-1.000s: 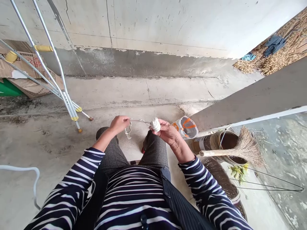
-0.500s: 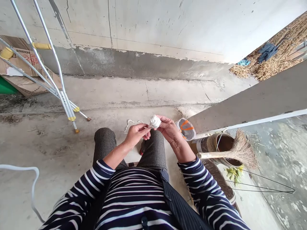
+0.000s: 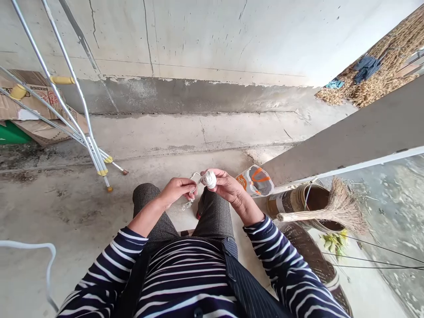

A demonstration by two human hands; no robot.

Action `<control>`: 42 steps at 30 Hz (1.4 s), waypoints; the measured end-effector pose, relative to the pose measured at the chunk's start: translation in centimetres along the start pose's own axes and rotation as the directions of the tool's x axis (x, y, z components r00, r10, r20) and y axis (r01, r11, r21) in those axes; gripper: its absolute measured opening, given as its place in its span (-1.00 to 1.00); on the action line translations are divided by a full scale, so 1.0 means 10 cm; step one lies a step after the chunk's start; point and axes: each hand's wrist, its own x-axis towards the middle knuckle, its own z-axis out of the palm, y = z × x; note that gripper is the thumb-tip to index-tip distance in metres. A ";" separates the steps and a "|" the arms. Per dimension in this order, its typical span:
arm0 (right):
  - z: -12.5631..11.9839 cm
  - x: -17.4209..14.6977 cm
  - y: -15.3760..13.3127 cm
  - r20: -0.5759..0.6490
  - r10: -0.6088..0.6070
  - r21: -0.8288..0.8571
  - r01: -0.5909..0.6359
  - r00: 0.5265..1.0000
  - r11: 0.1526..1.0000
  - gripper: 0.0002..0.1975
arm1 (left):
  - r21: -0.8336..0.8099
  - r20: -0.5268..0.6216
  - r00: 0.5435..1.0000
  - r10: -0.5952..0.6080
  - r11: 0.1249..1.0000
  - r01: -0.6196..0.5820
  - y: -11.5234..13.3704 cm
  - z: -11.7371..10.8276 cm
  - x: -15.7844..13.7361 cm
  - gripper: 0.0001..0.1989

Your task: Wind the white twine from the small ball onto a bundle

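My right hand (image 3: pixel 229 187) is closed around a small ball of wound white string (image 3: pixel 209 180), held above my right knee. Between thumb and fingertips my left hand (image 3: pixel 176 191) pinches the loose white strand (image 3: pixel 196 175), which loops up from the ball. A crumpled tail of the strand (image 3: pixel 187 204) dangles under the left fingers. The two hands are a short gap apart, over my knees in grey trousers (image 3: pixel 215 216).
Aluminium crutches (image 3: pixel 88 137) lean at the left before cardboard boxes (image 3: pixel 49 128). On my right are a white and orange bag (image 3: pixel 243 180), a bucket (image 3: pixel 303 198) with a straw broom (image 3: pixel 344 207) across it, and a brown woven item (image 3: pixel 300 245). A concrete pillar (image 3: pixel 347 128) stands beyond.
My left hand has moved left, away from the ball, drawing the strand into a loop. The ball has come slightly left and lower in view, and the camera has tilted a little.
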 end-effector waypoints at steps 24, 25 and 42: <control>0.10 0.18 -0.05 -0.031 -0.002 0.023 0.003 1.000 1.000 -0.66 | -0.039 -0.102 0.991 -0.082 0.996 0.079 0.12 -0.04 -0.27 -0.63; 0.10 0.20 -0.04 -0.034 0.011 0.032 -0.010 0.999 0.999 -0.66 | -0.042 -0.098 0.991 -0.092 0.995 0.089 0.13 -0.04 -0.27 -0.63; 0.13 0.16 0.01 -0.002 0.033 0.165 -0.032 0.999 0.986 -0.70 | -0.240 -0.046 0.999 -0.010 0.971 -0.001 0.12 0.05 -0.41 -0.61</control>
